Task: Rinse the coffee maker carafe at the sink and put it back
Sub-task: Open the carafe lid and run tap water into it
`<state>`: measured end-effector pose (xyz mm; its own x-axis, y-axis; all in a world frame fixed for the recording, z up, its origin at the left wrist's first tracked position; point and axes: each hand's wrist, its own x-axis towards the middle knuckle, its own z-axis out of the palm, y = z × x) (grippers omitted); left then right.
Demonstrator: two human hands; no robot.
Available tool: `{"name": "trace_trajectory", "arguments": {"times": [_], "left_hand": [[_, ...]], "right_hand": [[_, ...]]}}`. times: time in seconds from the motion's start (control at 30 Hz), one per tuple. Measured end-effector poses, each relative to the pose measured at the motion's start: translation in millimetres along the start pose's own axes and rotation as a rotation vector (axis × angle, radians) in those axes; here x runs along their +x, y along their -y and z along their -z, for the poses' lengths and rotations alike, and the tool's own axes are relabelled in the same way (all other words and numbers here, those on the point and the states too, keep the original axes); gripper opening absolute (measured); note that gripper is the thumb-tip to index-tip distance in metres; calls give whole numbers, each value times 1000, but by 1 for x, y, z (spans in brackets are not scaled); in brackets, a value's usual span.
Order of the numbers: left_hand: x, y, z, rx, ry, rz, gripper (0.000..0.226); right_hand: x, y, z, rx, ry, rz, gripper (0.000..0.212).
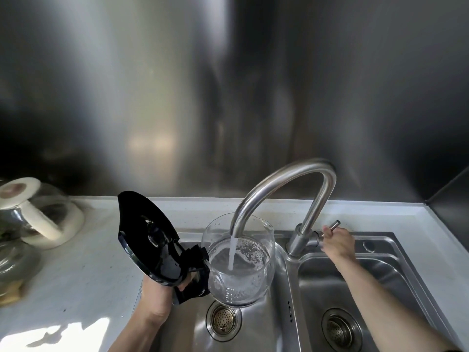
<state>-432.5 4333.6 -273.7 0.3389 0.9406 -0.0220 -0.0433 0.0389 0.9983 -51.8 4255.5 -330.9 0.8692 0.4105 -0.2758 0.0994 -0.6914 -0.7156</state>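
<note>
Presently, left hand [158, 292] is gripping the carafe [239, 260] under running tap [284, 196]; right hand [338, 241] is closing on the lever [331, 226].

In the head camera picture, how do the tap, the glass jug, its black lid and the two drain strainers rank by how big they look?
1. Tap, largest.
2. Glass jug and black lid: look about alike, so I won't rank them.
3. The left drain strainer and right drain strainer: smallest, about equal to each other.

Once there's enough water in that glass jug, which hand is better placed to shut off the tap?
Right. The right hand already rests at the faucet lever, while the left hand is busy holding the carafe by its handle under the stream.
</note>
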Motion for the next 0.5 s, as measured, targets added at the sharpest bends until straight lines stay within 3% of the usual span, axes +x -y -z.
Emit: {"name": "trace_trajectory", "arguments": {"times": [0.17, 0.33, 0.5], "left_hand": [[-2, 1, 0, 9, 6, 23, 33], [-4, 4, -1, -5, -6, 22, 54], [-5, -1, -3, -75, -17, 51, 36]], "right_hand": [[1, -1, 0, 14, 12, -1, 37], [1, 0, 1, 18, 16, -4, 36], [9, -7, -4, 20, -6, -3, 44]]}}
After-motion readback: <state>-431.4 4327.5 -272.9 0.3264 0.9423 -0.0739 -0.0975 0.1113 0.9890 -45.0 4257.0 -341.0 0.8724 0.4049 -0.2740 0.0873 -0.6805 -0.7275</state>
